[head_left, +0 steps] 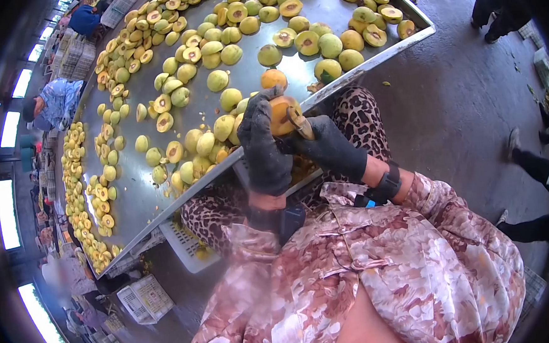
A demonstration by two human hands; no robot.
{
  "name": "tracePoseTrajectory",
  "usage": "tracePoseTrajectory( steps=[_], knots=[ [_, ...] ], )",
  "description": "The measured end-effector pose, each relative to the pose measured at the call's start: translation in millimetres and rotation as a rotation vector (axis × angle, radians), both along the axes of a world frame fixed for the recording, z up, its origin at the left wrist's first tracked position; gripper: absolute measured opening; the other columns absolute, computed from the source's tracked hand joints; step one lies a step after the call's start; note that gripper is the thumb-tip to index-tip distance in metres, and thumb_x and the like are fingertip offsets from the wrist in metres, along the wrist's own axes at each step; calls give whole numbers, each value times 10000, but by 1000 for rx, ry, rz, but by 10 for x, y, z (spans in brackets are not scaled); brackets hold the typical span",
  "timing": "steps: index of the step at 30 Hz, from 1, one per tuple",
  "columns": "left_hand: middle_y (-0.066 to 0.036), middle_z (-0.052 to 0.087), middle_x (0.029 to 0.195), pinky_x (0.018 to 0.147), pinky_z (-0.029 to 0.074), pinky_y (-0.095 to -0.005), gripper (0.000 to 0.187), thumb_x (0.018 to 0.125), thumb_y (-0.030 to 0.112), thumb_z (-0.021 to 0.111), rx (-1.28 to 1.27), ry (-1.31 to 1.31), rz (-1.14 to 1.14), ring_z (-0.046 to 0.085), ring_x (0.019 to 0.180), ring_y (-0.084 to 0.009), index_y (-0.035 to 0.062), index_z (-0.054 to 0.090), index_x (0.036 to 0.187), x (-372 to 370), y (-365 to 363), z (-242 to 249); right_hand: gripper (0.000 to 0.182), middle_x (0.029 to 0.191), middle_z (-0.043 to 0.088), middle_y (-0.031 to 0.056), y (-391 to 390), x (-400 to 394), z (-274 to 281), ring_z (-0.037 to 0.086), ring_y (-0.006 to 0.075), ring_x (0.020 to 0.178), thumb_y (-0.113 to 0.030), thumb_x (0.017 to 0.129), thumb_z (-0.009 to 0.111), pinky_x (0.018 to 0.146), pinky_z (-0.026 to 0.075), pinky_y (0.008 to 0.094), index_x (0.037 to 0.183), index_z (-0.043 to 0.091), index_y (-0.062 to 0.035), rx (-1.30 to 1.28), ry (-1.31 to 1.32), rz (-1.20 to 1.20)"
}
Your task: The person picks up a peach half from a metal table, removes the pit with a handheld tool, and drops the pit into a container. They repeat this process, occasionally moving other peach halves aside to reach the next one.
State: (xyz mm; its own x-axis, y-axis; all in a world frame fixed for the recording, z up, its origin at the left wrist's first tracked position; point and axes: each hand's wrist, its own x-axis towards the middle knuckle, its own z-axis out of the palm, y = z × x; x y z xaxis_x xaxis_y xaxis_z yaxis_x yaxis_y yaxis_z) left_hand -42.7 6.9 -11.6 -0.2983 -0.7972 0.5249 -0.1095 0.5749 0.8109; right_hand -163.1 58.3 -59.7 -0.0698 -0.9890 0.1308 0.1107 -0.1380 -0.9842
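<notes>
My left hand [265,148], in a dark glove, is wrapped round an orange-yellow peach [279,116] above the near edge of the metal table [205,122]. Also gloved, my right hand [331,148] grips a short curved pitting tool [304,128] with a tan handle. The tool's tip rests against the peach's face. Just beyond my hands, a whole orange-toned peach [273,79] lies on the table. Many halved yellow-green peaches [217,81] spread around it, some cut side up with brown centres.
Below the table's near edge stands a white plastic crate [186,243], beside my knees. Another white crate [145,299] is on the floor at the lower left. A person in blue [60,103] sits across the table. Other people's legs [535,168] are at the right.
</notes>
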Motion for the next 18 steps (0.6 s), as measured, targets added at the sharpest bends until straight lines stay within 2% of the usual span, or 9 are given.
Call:
tracePoseTrajectory(
  steps=[3, 6, 9, 10, 13, 14, 15, 17, 18],
  knots=[
    [-143, 637, 1150, 951, 522, -342, 433, 1086, 355, 391, 754, 628, -141, 622, 1067, -221, -17, 588, 1186, -9, 123, 33, 189, 767, 679, 207, -35, -24, -26, 685, 272, 697, -166, 909, 645, 677, 529, 373, 928, 693, 16, -21, 189, 74],
    [-128, 648, 1070, 910, 538, -333, 490, 1085, 406, 381, 822, 636, -50, 642, 996, -216, -28, 599, 1150, 119, 273, 61, 162, 796, 686, 201, 93, 70, 31, 697, 311, 725, -167, 898, 665, 677, 538, 373, 935, 699, -13, -90, 157, 148],
    [-130, 662, 1020, 873, 554, -331, 500, 1076, 425, 402, 856, 716, 5, 656, 945, -211, -26, 602, 1161, 321, 541, -42, 129, 834, 692, 189, 170, 226, -258, 687, 366, 764, -153, 873, 691, 674, 540, 388, 950, 701, -50, -242, 287, 177],
    [-116, 672, 979, 848, 559, -310, 472, 1079, 396, 414, 867, 721, 103, 660, 906, -190, -23, 628, 1122, 366, 639, -27, 124, 843, 693, 182, 207, 277, -333, 682, 375, 778, -145, 870, 688, 673, 540, 391, 961, 699, -61, -232, 253, 213],
    [-101, 677, 990, 840, 556, -297, 437, 1084, 352, 422, 656, 441, 281, 658, 902, -168, -15, 658, 1050, 396, 739, -102, 133, 864, 697, 163, 263, 360, -448, 673, 391, 804, -122, 865, 676, 670, 540, 400, 993, 691, -90, -256, 229, 236],
    [-88, 685, 983, 825, 550, -293, 407, 1086, 307, 432, 669, 533, 250, 656, 878, -145, -10, 672, 998, 337, 677, -180, 140, 866, 697, 160, 261, 297, -455, 673, 389, 801, -115, 865, 671, 668, 539, 402, 1003, 688, -97, -291, 290, 193],
    [-96, 682, 994, 828, 556, -302, 413, 1086, 328, 422, 670, 489, 169, 661, 890, -170, -6, 659, 1033, 239, 612, -134, 150, 867, 697, 157, 251, 181, -424, 673, 388, 797, -107, 865, 665, 666, 539, 403, 1013, 686, -105, -319, 367, 129],
    [-114, 676, 1016, 833, 570, -321, 435, 1087, 371, 403, 685, 417, -21, 671, 914, -220, 2, 633, 1103, -8, 521, -101, 161, 858, 696, 152, 324, -107, -381, 668, 388, 780, -110, 861, 664, 652, 533, 405, 1021, 680, -107, -277, 324, 41],
    [-140, 684, 1026, 860, 560, -352, 297, 1046, 256, 513, 577, 342, -46, 672, 927, -246, -6, 630, 1121, -111, 452, -163, 166, 853, 695, 150, 290, -268, -308, 666, 389, 772, -112, 860, 663, 645, 531, 405, 1025, 677, -107, -276, 313, -9]
  ],
)
